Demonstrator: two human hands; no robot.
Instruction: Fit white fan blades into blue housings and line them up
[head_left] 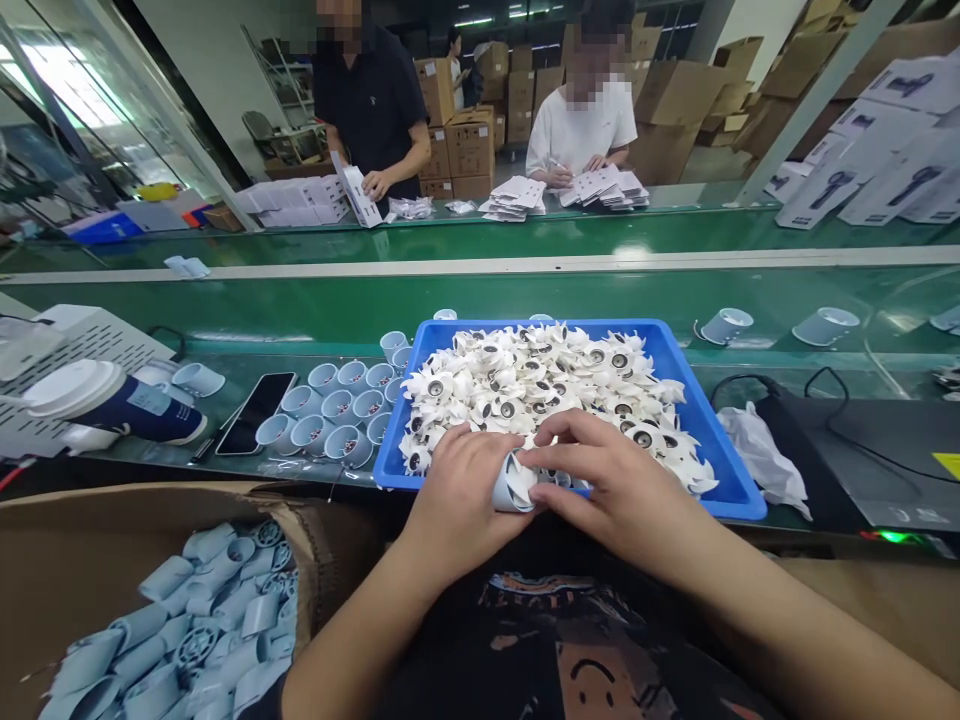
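Note:
My left hand (466, 492) is closed around a light blue plastic cylinder (510, 497), tilted with its mouth toward my right hand. A white fan impeller (520, 478) sits at that mouth, at least partly inside. The thumb and fingers of my right hand (589, 470) pinch at the impeller's edge; how deep it sits is hidden. Just beyond both hands is a blue tray (731, 475), heaped with white impellers (517, 380) with dark round centres. To its left, several light blue cylinders (339, 407) stand in rows, with small wires or parts inside.
At lower left, a cardboard box (315, 570) holds many blue cylinders (217, 600). A phone (256, 412) and a lidded paper cup (120, 400) lie left. On the right are a plastic bag (765, 455) and a grey device (877, 440). Two people work across the green belt (337, 300).

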